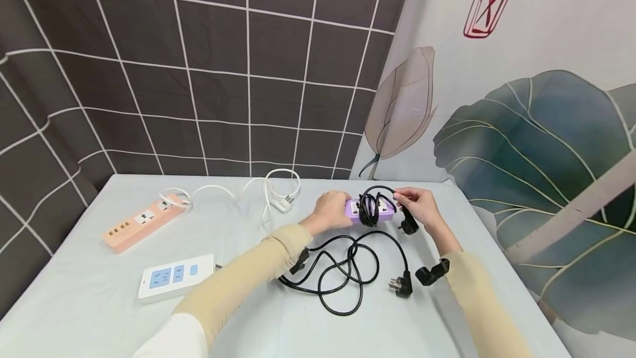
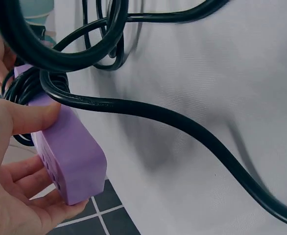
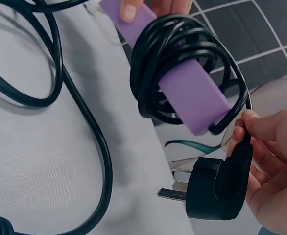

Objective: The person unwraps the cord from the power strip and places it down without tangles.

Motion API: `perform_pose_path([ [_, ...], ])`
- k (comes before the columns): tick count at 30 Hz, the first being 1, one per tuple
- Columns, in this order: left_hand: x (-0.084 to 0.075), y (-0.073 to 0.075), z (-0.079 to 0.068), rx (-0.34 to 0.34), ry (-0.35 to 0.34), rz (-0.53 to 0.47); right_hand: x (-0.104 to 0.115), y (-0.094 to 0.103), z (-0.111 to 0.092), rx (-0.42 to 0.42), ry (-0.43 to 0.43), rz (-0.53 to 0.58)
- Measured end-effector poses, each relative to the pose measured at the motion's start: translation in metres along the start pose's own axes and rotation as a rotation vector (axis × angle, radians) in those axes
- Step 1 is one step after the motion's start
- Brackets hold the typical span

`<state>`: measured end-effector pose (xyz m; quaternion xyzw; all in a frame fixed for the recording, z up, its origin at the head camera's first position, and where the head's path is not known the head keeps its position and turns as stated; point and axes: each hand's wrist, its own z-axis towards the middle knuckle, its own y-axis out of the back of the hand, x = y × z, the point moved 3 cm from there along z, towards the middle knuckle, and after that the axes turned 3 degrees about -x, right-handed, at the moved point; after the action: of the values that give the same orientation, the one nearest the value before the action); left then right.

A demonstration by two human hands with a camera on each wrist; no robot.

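Observation:
A purple power strip (image 1: 386, 216) is held up near the table's back edge, with a black cord (image 3: 153, 63) wound round its middle in several turns. My left hand (image 1: 329, 211) grips the strip's left end, thumb on one face and fingers on the other, as the left wrist view shows. At the other end, my right hand (image 1: 421, 206) pinches the cord close to its black plug (image 3: 212, 188). That plug hangs below the fingers, its metal pins pointing left in the right wrist view. Part of the winding is hidden behind the left thumb in the left wrist view.
Another black cable (image 1: 350, 264) lies in loose loops nearer me, ending in a black plug (image 1: 402, 285). On the left are a white power strip (image 1: 176, 278) and an orange one (image 1: 144, 222); a white cord and plug (image 1: 281, 204) lie behind.

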<state>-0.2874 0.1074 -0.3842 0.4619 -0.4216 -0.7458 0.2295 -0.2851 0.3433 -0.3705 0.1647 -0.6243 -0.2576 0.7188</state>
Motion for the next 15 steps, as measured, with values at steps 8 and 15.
perform_pose_path([
  [8, 0.008, -0.001, 0.002, -0.033, 0.063, -0.021, 0.011, -0.002, -0.008, -0.026, 0.095, 0.017],
  [15, 0.009, 0.001, 0.002, -0.071, 0.065, -0.028, 0.02, -0.002, -0.016, -0.044, 0.176, -0.059],
])
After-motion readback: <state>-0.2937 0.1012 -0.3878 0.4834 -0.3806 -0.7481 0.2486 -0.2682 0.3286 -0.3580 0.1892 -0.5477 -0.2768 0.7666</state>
